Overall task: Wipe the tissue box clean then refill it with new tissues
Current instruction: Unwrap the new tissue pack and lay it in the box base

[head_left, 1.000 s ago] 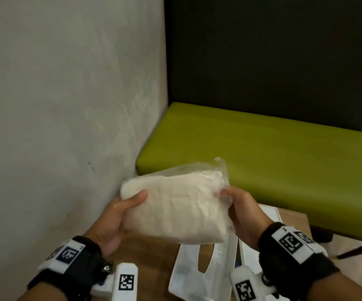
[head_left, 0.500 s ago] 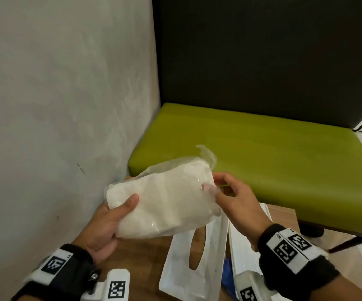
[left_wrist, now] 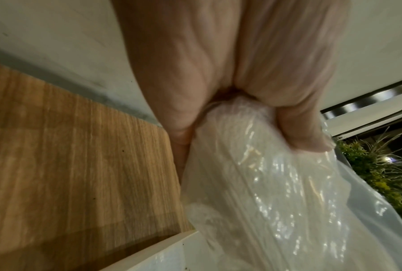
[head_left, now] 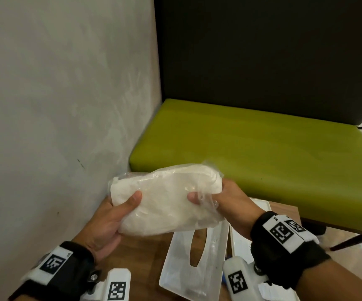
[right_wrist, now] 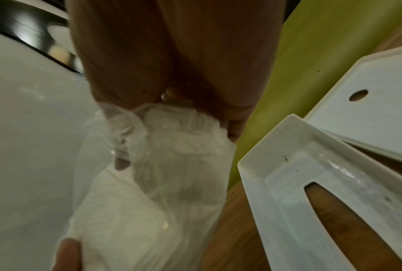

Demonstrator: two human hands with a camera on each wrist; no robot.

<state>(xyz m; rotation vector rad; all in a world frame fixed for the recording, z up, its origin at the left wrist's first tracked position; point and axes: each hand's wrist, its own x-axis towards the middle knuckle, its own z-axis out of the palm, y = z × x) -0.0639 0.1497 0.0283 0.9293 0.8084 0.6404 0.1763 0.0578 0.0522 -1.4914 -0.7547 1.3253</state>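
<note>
A pack of white tissues in clear plastic wrap (head_left: 167, 198) (left_wrist: 271, 192) (right_wrist: 153, 192) is held in the air above a wooden table (head_left: 136, 253). My left hand (head_left: 110, 216) grips its left end, thumb on top. My right hand (head_left: 223, 198) grips the right end and the loose wrap there. Below the pack lies the white tissue box cover (head_left: 191, 268) (right_wrist: 295, 183), inside up, with its long oval slot showing. The white flat box base (head_left: 243, 237) (right_wrist: 369, 117) lies just right of it, partly behind my right wrist.
A grey wall (head_left: 56, 105) runs along the left side of the table. A green bench seat (head_left: 251, 155) with a dark backrest (head_left: 262, 51) stands beyond the table. Something blue (head_left: 224, 279) shows between the cover and my right wrist.
The pack has tilted, with its right end now higher. My right hand has moved from pinching the pack's edge to gripping its right end and the wrap. The left hand keeps its hold.
</note>
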